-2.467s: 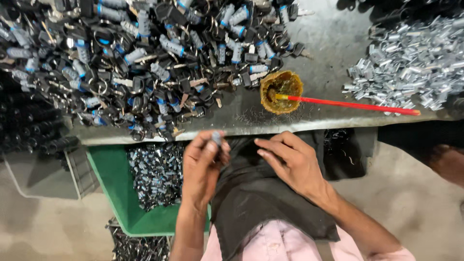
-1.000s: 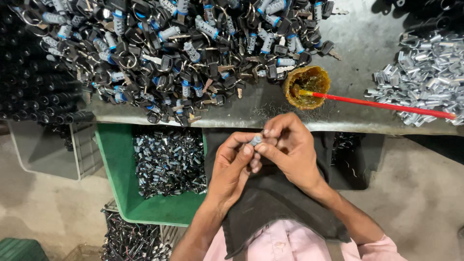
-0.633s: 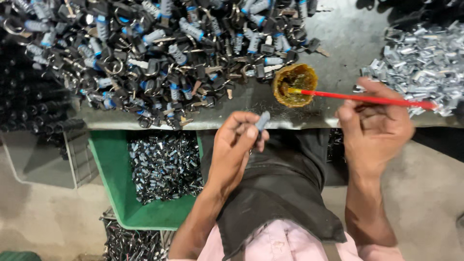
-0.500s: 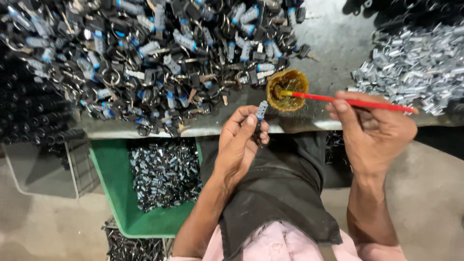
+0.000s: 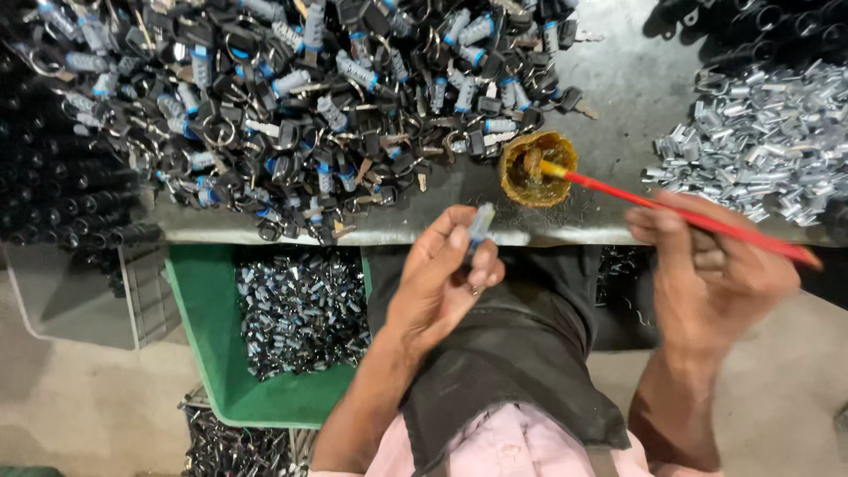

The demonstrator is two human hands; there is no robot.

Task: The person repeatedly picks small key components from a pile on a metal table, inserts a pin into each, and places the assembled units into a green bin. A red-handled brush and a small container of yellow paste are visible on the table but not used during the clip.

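Observation:
My left hand (image 5: 442, 283) holds a small silvery lock cylinder (image 5: 480, 223) upright between thumb and fingers, just in front of the metal table's edge (image 5: 230, 231). My right hand (image 5: 715, 269) grips a red-handled brush (image 5: 671, 210). The brush tip rests in a small round pot of yellow-brown grease (image 5: 535, 168) on the table. The cylinder is apart from the pot, a little below and to its left.
A large heap of black-headed keys and blue-banded cylinders (image 5: 291, 97) covers the table's left. Shiny metal pieces (image 5: 768, 141) are piled at the right. Black tubes (image 5: 62, 185) lie at the far left. A green bin (image 5: 212, 353) of finished parts stands below the table.
My hands were together on the cylinder; the right hand then moved right, took the brush handle and lifted it slightly. The left hand raised the cylinder toward the grease pot.

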